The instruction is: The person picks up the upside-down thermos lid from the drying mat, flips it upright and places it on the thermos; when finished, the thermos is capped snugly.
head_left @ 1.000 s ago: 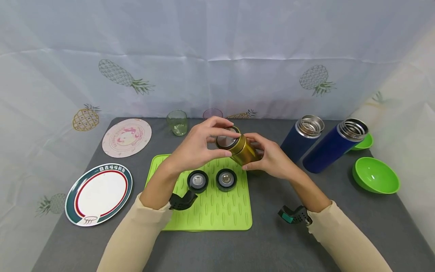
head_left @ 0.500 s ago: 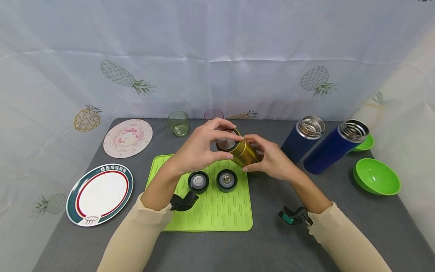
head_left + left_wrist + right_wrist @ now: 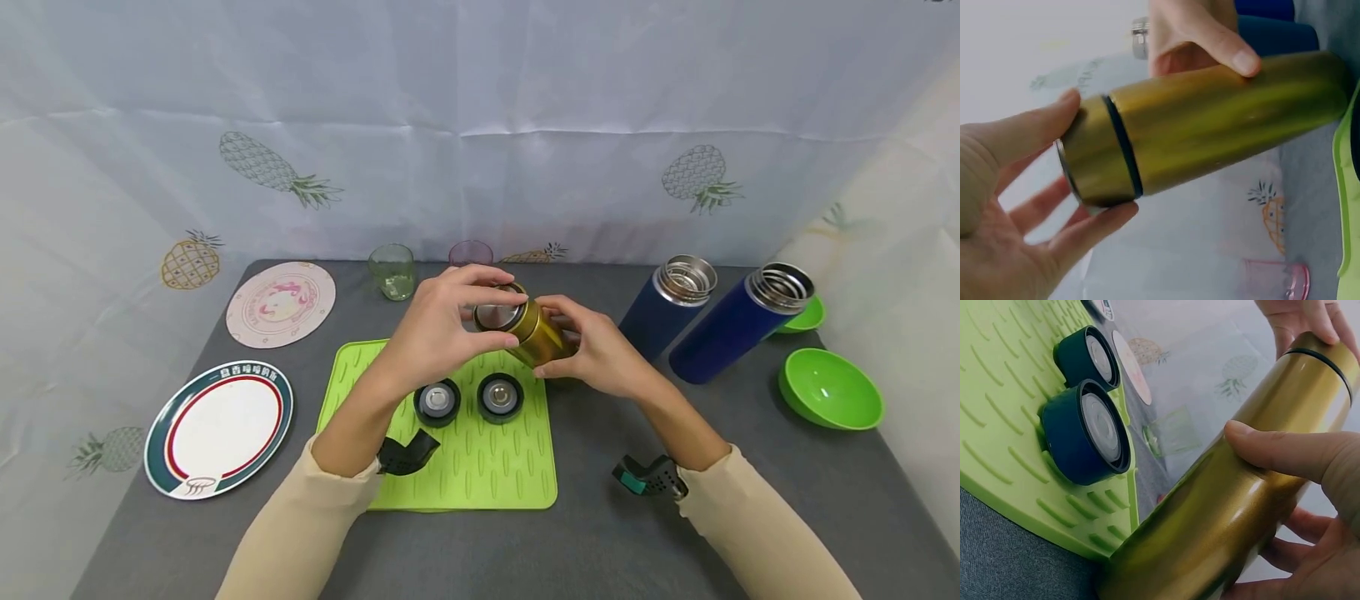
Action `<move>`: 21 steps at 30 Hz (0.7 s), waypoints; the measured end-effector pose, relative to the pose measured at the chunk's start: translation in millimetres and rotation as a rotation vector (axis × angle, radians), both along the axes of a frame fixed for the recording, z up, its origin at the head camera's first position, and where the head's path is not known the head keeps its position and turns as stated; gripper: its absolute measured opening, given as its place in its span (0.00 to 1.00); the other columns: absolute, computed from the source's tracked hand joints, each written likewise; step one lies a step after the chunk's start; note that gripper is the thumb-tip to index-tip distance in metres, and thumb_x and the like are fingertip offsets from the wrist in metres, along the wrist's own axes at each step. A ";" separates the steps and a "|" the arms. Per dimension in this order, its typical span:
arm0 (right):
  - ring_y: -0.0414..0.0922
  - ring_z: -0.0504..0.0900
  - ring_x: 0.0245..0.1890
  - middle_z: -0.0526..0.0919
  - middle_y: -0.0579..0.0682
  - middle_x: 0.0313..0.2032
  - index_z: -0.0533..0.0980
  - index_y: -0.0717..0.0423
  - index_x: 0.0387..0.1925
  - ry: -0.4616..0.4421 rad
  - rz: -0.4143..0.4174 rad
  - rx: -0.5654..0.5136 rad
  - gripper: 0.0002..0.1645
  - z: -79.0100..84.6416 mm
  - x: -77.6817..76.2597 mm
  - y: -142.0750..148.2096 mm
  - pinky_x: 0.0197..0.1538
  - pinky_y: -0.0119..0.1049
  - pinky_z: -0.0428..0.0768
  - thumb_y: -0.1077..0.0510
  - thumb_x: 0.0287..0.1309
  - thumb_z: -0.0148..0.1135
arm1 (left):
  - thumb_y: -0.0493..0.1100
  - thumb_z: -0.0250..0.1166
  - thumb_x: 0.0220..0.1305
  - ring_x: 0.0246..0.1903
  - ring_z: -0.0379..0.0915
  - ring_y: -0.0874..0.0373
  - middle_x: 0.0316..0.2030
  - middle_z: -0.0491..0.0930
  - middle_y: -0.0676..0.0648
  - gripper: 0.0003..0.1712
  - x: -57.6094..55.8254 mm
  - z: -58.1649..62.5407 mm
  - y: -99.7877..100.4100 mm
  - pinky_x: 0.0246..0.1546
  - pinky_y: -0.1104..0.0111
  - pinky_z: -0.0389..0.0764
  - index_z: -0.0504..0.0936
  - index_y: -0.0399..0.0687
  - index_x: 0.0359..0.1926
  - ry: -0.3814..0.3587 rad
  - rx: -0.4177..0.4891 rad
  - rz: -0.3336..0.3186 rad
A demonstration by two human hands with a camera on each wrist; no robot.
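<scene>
We're counting three bottles: one gold bottle (image 3: pixel 546 342), one dark blue bottle (image 3: pixel 654 315), one bright blue bottle (image 3: pixel 727 337). Lids, we're getting three: two dark lids (image 3: pixel 500 397), one gold lid (image 3: pixel 1094 153). We're logging two glasses: one green glass (image 3: pixel 392 272), one pink glass (image 3: pixel 471 252). We're marking two green bowls (image 3: pixel 831 387), one plate (image 3: pixel 225 427), one pink disc (image 3: pixel 281 305), one green mat (image 3: pixel 495 475), one table (image 3: pixel 600 542). We're tallying two hands, one left hand (image 3: pixel 450 321) and one right hand (image 3: pixel 596 346), plus two sleeves (image 3: pixel 300 521) and two wrist gadgets (image 3: pixel 407 452). For pineapple prints (image 3: pixel 257 160) in the head view, we're making out five clear ones plus one faint one at right.
</scene>
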State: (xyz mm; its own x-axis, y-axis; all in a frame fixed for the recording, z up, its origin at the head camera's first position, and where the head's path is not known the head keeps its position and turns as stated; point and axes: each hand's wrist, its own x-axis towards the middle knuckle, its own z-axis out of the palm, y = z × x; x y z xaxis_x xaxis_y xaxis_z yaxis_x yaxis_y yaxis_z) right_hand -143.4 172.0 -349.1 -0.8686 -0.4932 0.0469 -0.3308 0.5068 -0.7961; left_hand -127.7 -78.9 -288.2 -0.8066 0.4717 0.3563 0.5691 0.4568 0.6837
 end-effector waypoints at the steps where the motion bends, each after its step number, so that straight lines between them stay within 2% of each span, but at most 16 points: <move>1: 0.57 0.78 0.66 0.75 0.53 0.65 0.66 0.44 0.71 0.000 0.000 0.002 0.51 0.1 -0.2 0.1 0.64 0.59 0.79 0.60 0.47 0.82 | 0.43 0.80 0.54 0.58 0.76 0.54 0.60 0.81 0.50 0.23 -1.8 -0.1 -1.4 0.40 0.63 0.82 0.89 0.53 0.53 0.005 -0.003 -0.031; 5: 0.57 0.78 0.66 0.75 0.53 0.66 0.65 0.45 0.71 -0.003 0.002 0.002 0.51 0.0 -0.8 1.8 0.65 0.60 0.79 0.60 0.47 0.82 | 0.38 0.78 0.55 0.63 0.73 0.53 0.63 0.80 0.48 0.22 -8.2 -0.1 -6.8 0.49 0.62 0.80 0.89 0.50 0.53 -0.005 0.000 -0.157; 7: 0.58 0.78 0.67 0.75 0.53 0.66 0.65 0.44 0.71 -0.008 0.006 -0.004 0.51 0.0 -0.9 2.3 0.66 0.60 0.78 0.60 0.47 0.82 | 0.38 0.78 0.56 0.64 0.72 0.52 0.64 0.77 0.47 0.24 -9.0 0.4 -7.7 0.54 0.60 0.81 0.88 0.50 0.55 -0.027 -0.004 -0.169; 9: 0.58 0.78 0.66 0.75 0.53 0.66 0.65 0.44 0.71 -0.010 0.006 -0.009 0.51 -0.3 -1.0 2.8 0.65 0.60 0.78 0.59 0.48 0.82 | 0.40 0.78 0.56 0.62 0.73 0.52 0.64 0.75 0.47 0.26 -7.9 1.0 -6.1 0.53 0.60 0.84 0.86 0.51 0.58 -0.052 -0.009 -0.130; 13: 0.57 0.78 0.65 0.75 0.53 0.66 0.65 0.44 0.71 -0.005 0.008 -0.012 0.51 -0.3 -1.2 2.9 0.65 0.60 0.79 0.60 0.48 0.81 | 0.48 0.80 0.54 0.56 0.75 0.53 0.57 0.76 0.48 0.29 -2.5 3.2 1.5 0.48 0.62 0.86 0.86 0.54 0.59 -0.081 -0.018 0.007; 16: 0.57 0.78 0.65 0.75 0.52 0.66 0.66 0.45 0.71 -0.002 0.014 -0.009 0.51 0.2 -0.8 2.3 0.65 0.60 0.79 0.61 0.48 0.81 | 0.49 0.81 0.52 0.53 0.76 0.53 0.54 0.79 0.48 0.29 -0.6 4.8 4.4 0.45 0.61 0.84 0.87 0.55 0.57 -0.071 -0.028 0.040; 18: 0.57 0.79 0.65 0.75 0.52 0.66 0.66 0.45 0.71 -0.004 0.017 -0.009 0.51 0.4 -0.3 2.1 0.64 0.59 0.79 0.61 0.47 0.82 | 0.47 0.81 0.52 0.54 0.76 0.54 0.55 0.79 0.48 0.28 -1.6 5.3 2.9 0.45 0.61 0.83 0.88 0.55 0.56 -0.060 -0.038 0.007; 21: 0.58 0.79 0.65 0.75 0.54 0.65 0.65 0.46 0.71 -0.001 0.016 -0.003 0.52 0.3 0.6 2.4 0.64 0.60 0.79 0.61 0.46 0.82 | 0.41 0.80 0.53 0.57 0.76 0.53 0.59 0.78 0.47 0.26 -5.7 5.2 -2.9 0.46 0.62 0.85 0.88 0.52 0.55 -0.032 -0.044 -0.111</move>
